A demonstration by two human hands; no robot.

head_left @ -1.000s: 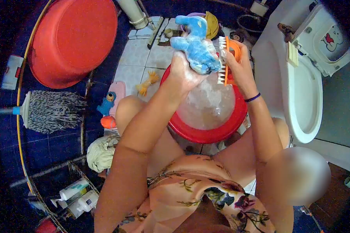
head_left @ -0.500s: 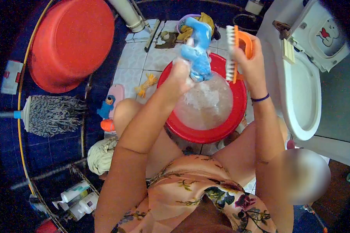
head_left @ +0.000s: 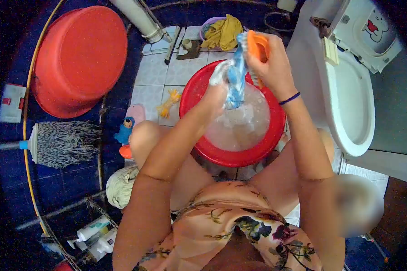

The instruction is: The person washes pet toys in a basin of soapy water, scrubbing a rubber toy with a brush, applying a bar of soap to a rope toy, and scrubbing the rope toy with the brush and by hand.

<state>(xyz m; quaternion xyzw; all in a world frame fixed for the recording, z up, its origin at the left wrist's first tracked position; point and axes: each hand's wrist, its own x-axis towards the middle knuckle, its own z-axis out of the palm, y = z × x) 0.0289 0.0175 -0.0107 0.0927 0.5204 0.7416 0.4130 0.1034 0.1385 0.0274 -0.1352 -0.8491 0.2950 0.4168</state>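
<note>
Over the red basin [head_left: 188, 131] of cloudy, sudsy water, my left hand [head_left: 216, 95] is closed around a soapy light-blue thing [head_left: 234, 86], long and lumpy. Its kind is unclear, and foam covers part of my fingers. My right hand [head_left: 273, 63] grips an orange scrub brush [head_left: 257, 44] by its handle. The brush's white bristles face left, against the upper part of the blue thing.
A toilet [head_left: 370, 108] stands at right, and a blurred person's head [head_left: 358, 205] is at lower right. Left are a large red tub [head_left: 81, 58], a mop [head_left: 65, 143] and a pink slipper [head_left: 136, 113]. Mustard cloth [head_left: 226, 34] lies behind the basin.
The brush has moved left and its bristles now meet the blue thing, where a gap was before. The blue thing has turned and dropped slightly.
</note>
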